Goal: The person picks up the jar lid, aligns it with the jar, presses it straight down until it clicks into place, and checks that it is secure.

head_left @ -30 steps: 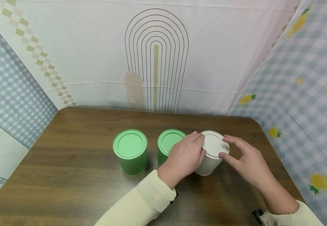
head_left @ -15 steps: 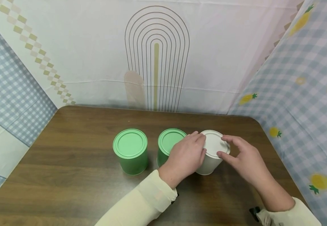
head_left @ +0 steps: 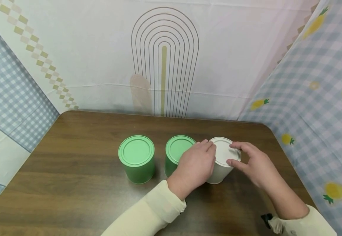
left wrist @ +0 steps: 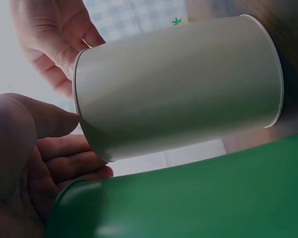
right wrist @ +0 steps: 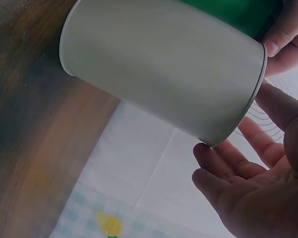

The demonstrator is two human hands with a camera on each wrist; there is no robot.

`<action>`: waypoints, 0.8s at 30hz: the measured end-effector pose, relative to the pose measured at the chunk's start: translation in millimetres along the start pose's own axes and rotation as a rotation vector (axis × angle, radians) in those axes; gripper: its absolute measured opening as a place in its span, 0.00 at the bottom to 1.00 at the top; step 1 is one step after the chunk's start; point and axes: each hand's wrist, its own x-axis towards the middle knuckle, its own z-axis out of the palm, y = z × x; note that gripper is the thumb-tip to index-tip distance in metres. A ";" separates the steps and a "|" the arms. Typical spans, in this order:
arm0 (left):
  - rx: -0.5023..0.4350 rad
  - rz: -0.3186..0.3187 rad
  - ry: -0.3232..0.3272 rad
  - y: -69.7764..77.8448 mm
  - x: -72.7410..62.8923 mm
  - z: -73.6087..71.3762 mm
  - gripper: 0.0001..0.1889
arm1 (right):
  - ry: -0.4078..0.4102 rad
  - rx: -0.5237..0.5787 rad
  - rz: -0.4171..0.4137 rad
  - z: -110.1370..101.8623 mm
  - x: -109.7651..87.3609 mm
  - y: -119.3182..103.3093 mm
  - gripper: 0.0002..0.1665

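Note:
Both hands are at the top rim of a white can (head_left: 221,170) with a round lid (head_left: 222,151), standing upright on the right. My left hand (head_left: 193,164) holds the rim's left side; the left wrist view shows its thumb (left wrist: 59,121) at the lid edge and its fingers beyond. My right hand (head_left: 259,167) holds the opposite side, thumb and forefinger spread along the rim. In the right wrist view its fingertips (right wrist: 203,151) meet the lid edge. A green can (head_left: 178,149) stands just left of the white one, partly hidden by my left hand.
Another lidded green can (head_left: 136,154) stands further left on the brown wooden table (head_left: 79,177). Behind the table hangs a white patterned cloth (head_left: 100,49). Checked cloth with pineapples (head_left: 315,108) runs along the right side.
My right thumb and forefinger have shifted slightly left onto the lid's edge. My left thumb is now more hidden behind the hand. The cans stay about where they were.

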 end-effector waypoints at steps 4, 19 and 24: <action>0.003 0.004 -0.044 -0.7 -1.1 -1.7 0.19 | -0.002 0.027 0.004 2.8 -0.1 1.4 0.33; -0.148 0.000 -0.049 -8.8 0.1 -6.4 0.17 | 0.080 0.045 -0.039 8.5 -10.0 4.3 0.31; -0.152 0.003 -0.059 -9.0 -0.1 -5.2 0.18 | 0.121 0.039 -0.077 11.6 -12.5 5.6 0.27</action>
